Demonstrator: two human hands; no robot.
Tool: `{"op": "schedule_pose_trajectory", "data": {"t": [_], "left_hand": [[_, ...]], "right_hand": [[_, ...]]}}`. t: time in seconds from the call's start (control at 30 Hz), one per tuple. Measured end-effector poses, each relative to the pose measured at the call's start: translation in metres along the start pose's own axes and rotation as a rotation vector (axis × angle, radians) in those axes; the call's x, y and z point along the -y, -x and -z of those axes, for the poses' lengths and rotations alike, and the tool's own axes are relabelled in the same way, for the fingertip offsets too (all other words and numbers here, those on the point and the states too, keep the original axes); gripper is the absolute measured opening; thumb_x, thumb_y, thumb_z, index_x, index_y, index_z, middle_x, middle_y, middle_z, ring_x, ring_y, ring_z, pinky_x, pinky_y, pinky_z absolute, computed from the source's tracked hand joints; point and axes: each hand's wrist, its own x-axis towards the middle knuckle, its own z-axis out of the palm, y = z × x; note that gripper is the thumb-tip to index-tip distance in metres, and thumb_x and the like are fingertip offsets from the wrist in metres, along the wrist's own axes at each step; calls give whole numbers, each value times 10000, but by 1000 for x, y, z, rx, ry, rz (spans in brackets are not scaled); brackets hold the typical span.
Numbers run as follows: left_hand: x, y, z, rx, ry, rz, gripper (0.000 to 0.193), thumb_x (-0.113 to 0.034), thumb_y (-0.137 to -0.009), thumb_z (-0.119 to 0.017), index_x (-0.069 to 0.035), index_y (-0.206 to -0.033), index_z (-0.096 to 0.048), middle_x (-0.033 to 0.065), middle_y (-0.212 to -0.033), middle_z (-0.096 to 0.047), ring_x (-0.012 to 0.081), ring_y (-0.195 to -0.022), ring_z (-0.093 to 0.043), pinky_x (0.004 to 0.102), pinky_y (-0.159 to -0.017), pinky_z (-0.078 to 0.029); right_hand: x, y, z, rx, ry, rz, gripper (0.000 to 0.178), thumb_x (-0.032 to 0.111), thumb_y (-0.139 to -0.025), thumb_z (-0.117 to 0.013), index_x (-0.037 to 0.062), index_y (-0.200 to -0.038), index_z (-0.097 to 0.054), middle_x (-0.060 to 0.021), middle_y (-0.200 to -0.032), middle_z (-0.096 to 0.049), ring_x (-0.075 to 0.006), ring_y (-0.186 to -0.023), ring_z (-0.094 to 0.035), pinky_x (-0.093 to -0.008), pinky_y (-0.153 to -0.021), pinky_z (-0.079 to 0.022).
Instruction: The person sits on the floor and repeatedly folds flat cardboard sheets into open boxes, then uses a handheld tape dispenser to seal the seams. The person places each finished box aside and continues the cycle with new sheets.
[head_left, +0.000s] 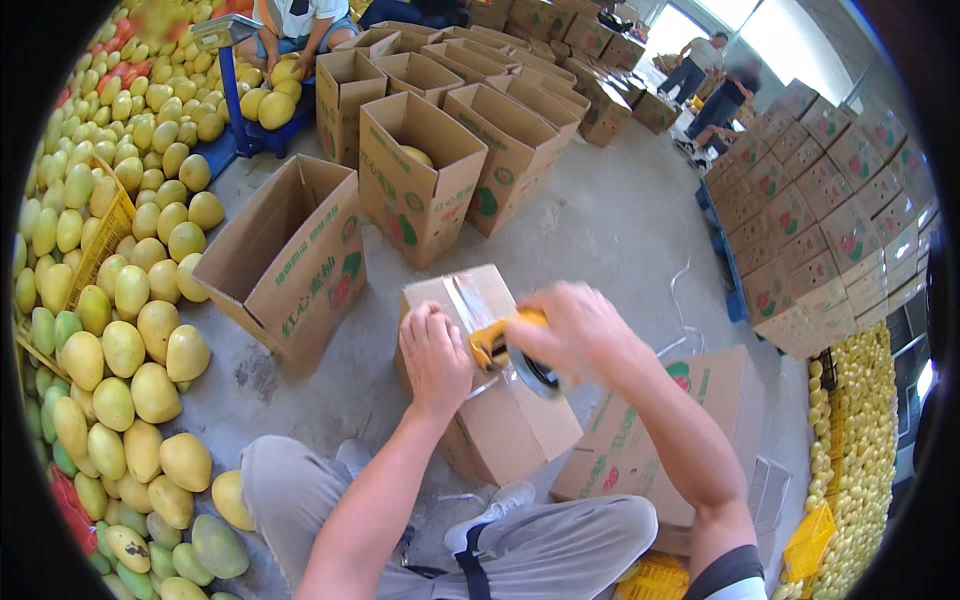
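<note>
Between my knees stands a closed cardboard box (510,425), with a strip of clear tape (466,300) running along its top seam. My left hand (436,355) presses on the box's left side, its fingers bent and close together. Over the box's middle, my right hand (580,325) grips a yellow tape dispenser (490,345). The hand is somewhat blurred by motion. The dispenser's head touches or nearly touches the box top; I cannot tell which.
Pomelos (120,350) are heaped along my left. An open carton (290,250) stands ahead, with rows of open cartons (425,170) behind. Another carton (660,430) lies by my right knee. Stacked boxes (820,210) rise at the right. A person (300,30) sits beside a scale (225,32).
</note>
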Motion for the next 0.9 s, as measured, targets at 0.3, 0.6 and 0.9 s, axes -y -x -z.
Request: {"op": "schedule_pose_trajectory", "data": {"t": [0.3, 0.6, 0.9], "left_hand": [[14, -3, -6, 37, -144, -99, 237, -21, -919, -614, -51, -1154, -630, 214, -1429, -506, 414, -1349, -453, 513, -1140, -357], [20, -8, -2, 113, -243, -253, 341, -33, -965, -572, -132, -1274, -677, 189, -1546, -456, 435, -1461, -372, 539, -1182, -322], [-2, -9, 5, 401, -362, -129, 537, -536, -954, -639, -142, -1317, -675, 138, -1585, -457, 434, -1520, -292, 646, -1213, -179]], "right_hand": [[-87, 270, -58, -106, 22, -119, 498, 382, -821, -726, 109, -1238, -707, -199, -847, -601, -375, -736, -626, -460, -663, -488], [-117, 374, -89, -21, 14, -192, 549, 437, -804, -744, 128, -1253, -680, -181, -858, -590, -350, -703, -630, -452, -621, -487], [-124, 99, -281, -124, -69, -226, 370, 383, -785, -707, 25, -853, -768, -230, -842, -720, -386, -826, -716, -496, -700, -591]]}}
